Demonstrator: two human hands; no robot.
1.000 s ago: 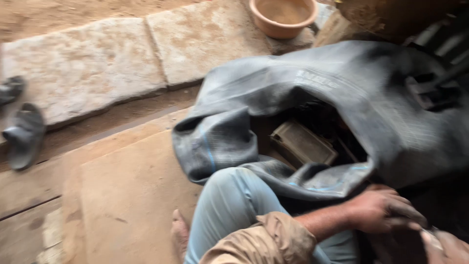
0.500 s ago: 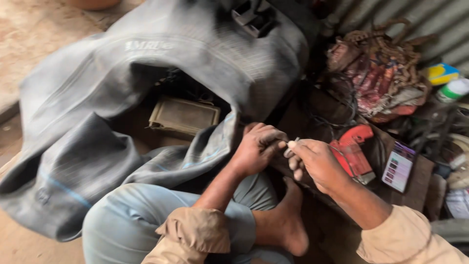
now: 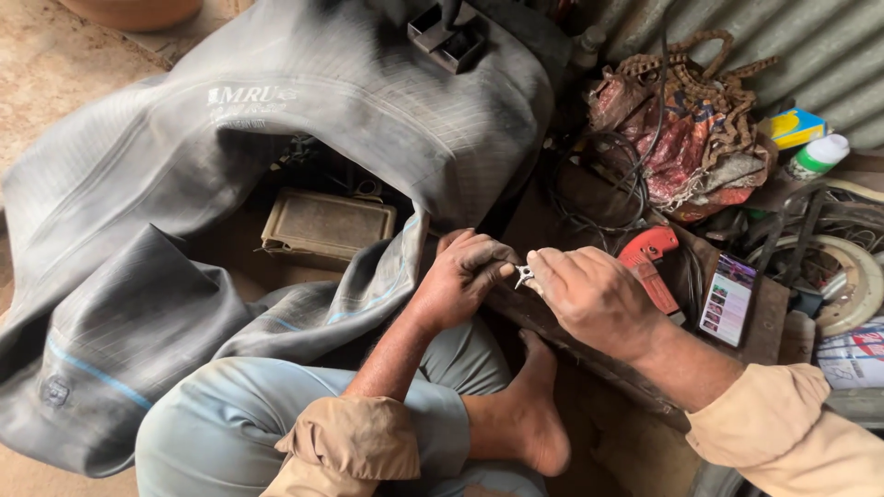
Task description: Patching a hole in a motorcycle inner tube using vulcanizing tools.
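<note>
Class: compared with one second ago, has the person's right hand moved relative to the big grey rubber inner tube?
Yes. The right hand has come in beside the grey rubber inner tube's lower edge, meeting the left hand on a small metal part.

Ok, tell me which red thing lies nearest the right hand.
The red-handled tool, flat on the board just beyond the right hand. The red patterned cloth sits farther back, under a rusty chain.

A phone [image 3: 727, 299] with a lit, colourful screen lies on the wooden board [image 3: 769, 322], near its right edge. A yellow and blue box [image 3: 797, 127] and a white bottle with green label [image 3: 816, 156] sit behind it by the corrugated wall [image 3: 810, 55].
</note>
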